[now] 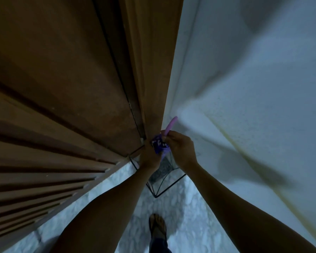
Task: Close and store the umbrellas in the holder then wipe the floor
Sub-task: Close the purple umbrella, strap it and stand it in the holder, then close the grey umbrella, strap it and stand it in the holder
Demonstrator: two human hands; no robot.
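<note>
Head view: folded purple umbrella (160, 144) upright over wire holder (162, 177), handle up. Left hand (150, 156) grips its canopy; right hand (179, 146) pinches it below handle. Holder stands on floor (181, 207).

A folded purple umbrella (160, 145) with a lilac handle stood upright over a black wire holder (163, 181) on the pale floor (181, 216).
</note>
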